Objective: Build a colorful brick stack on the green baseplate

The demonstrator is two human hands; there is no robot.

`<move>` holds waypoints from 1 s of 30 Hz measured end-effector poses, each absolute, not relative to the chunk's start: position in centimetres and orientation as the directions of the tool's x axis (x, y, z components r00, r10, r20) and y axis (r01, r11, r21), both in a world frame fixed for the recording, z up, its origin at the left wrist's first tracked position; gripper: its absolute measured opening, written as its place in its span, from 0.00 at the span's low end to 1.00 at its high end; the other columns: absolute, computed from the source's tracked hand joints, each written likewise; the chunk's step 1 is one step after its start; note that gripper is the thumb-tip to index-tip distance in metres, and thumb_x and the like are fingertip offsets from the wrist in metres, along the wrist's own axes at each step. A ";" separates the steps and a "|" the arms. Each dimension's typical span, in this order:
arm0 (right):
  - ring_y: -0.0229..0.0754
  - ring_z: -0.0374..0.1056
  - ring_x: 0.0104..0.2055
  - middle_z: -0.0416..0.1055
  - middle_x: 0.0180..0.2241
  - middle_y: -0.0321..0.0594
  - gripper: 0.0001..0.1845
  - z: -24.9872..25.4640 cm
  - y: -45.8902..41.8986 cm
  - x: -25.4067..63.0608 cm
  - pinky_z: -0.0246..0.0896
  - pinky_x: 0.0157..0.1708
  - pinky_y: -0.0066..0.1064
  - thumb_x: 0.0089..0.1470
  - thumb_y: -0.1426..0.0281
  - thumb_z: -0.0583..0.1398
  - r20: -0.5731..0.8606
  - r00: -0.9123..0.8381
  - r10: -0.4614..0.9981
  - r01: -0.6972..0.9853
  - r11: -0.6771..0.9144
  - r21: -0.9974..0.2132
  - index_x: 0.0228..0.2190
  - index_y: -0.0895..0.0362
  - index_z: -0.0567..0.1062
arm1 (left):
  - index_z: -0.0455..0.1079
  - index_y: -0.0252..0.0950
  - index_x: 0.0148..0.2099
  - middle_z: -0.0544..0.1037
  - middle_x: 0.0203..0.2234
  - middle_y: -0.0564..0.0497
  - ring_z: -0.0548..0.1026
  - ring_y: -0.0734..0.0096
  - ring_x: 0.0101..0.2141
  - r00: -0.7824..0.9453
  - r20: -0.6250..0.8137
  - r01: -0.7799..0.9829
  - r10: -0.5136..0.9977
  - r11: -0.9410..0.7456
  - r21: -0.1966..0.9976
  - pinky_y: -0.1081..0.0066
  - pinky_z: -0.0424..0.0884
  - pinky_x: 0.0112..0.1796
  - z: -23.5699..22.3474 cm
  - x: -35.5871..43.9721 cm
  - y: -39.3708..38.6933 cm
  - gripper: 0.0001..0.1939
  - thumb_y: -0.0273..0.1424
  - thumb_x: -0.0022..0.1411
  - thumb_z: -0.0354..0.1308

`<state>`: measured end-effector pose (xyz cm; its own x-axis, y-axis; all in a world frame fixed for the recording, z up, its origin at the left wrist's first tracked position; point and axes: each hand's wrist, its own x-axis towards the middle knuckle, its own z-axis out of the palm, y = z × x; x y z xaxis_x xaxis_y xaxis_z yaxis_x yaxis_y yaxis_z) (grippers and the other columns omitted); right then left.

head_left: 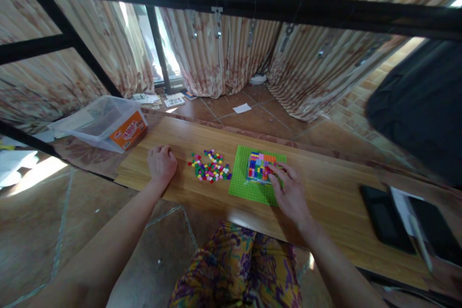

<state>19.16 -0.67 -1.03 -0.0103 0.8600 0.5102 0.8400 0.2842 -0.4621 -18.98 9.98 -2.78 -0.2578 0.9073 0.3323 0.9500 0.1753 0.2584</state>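
Note:
My right hand [289, 191] reaches over the right side of a square, many-coloured build of small toy bricks [257, 163]. Its thumb and fingers are apart, with the fingertips at the build's right edge and top. The build sits on a green studded baseplate [238, 183]. My left hand [162, 163] rests on the wooden tabletop as a closed fist, left of a loose pile of small coloured bricks [211, 167]. What the fist holds, if anything, is hidden.
A clear plastic box [103, 125] with an orange label stands beyond the table's left end. On the right of the wooden table [328, 187] lie a black tablet-like slab [386, 219], white paper and another dark flat thing [436, 226]. A black metal bar [231, 1] crosses above.

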 end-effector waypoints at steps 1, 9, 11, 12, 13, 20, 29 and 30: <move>0.49 0.67 0.51 0.68 0.53 0.47 0.20 -1.0 -0.7 19.3 0.65 0.53 0.48 0.66 0.60 0.52 0.508 -0.024 0.861 0.851 0.284 -0.442 0.51 0.51 0.77 | 0.75 0.31 0.50 0.76 0.47 0.37 0.70 0.51 0.49 -0.255 0.333 0.952 0.908 0.176 0.249 0.55 0.64 0.52 -2.8 -18.9 9.9 0.21 0.32 0.64 0.44; 0.51 0.65 0.53 0.68 0.55 0.48 0.20 -1.4 -0.7 19.7 0.63 0.52 0.48 0.66 0.64 0.53 0.496 -0.146 0.856 0.923 0.298 -0.242 0.55 0.50 0.74 | 0.74 0.32 0.51 0.75 0.48 0.38 0.69 0.51 0.50 -0.247 0.310 0.960 0.918 0.189 0.205 0.56 0.65 0.50 -2.5 -18.5 9.7 0.22 0.31 0.65 0.42; 0.51 0.64 0.53 0.68 0.55 0.48 0.20 -1.4 -0.7 19.6 0.62 0.52 0.48 0.66 0.64 0.53 0.485 -0.150 0.861 0.936 0.281 -0.211 0.55 0.50 0.74 | 0.74 0.31 0.51 0.75 0.48 0.38 0.69 0.50 0.50 -0.244 0.300 0.962 0.922 0.192 0.193 0.56 0.65 0.50 -2.5 -18.4 9.7 0.22 0.31 0.65 0.42; 0.52 0.64 0.54 0.68 0.55 0.49 0.20 -1.5 -0.7 19.5 0.62 0.52 0.48 0.66 0.63 0.53 0.482 -0.150 0.863 0.940 0.275 -0.200 0.55 0.51 0.74 | 0.74 0.31 0.52 0.75 0.48 0.37 0.69 0.50 0.50 -0.243 0.295 0.963 0.924 0.194 0.186 0.56 0.65 0.49 -2.5 -18.4 9.6 0.22 0.31 0.65 0.42; 0.52 0.64 0.54 0.67 0.55 0.49 0.19 -1.5 -0.7 19.4 0.62 0.52 0.48 0.66 0.63 0.53 0.480 -0.150 0.864 0.943 0.272 -0.194 0.54 0.51 0.74 | 0.74 0.31 0.52 0.75 0.48 0.37 0.69 0.50 0.51 -0.242 0.291 0.964 0.926 0.195 0.180 0.56 0.65 0.49 -2.4 -18.3 9.6 0.23 0.31 0.65 0.42; 0.50 0.65 0.53 0.67 0.54 0.49 0.20 -2.3 -0.5 18.5 0.64 0.54 0.49 0.67 0.63 0.51 0.541 -0.079 0.837 0.907 0.285 -0.309 0.54 0.52 0.74 | 0.73 0.31 0.53 0.75 0.49 0.38 0.69 0.49 0.51 -0.249 0.280 0.963 0.927 0.208 0.169 0.56 0.66 0.48 -2.2 -18.1 9.5 0.22 0.31 0.65 0.43; 0.50 0.65 0.56 0.68 0.54 0.51 0.20 -2.9 -0.6 18.2 0.65 0.57 0.50 0.67 0.64 0.50 0.545 -0.039 0.838 0.879 0.288 -0.379 0.54 0.56 0.74 | 0.73 0.33 0.53 0.75 0.49 0.38 0.69 0.48 0.50 -0.247 0.286 0.967 0.926 0.216 0.139 0.56 0.66 0.47 -2.6 -18.3 9.7 0.22 0.31 0.65 0.43; 0.51 0.65 0.56 0.68 0.54 0.52 0.21 -2.9 -0.6 18.1 0.65 0.57 0.50 0.68 0.64 0.50 0.544 -0.049 0.838 0.884 0.290 -0.367 0.54 0.57 0.74 | 0.73 0.33 0.53 0.75 0.49 0.38 0.69 0.48 0.50 -0.248 0.283 0.966 0.926 0.217 0.138 0.56 0.66 0.46 -2.6 -18.3 9.7 0.22 0.31 0.65 0.43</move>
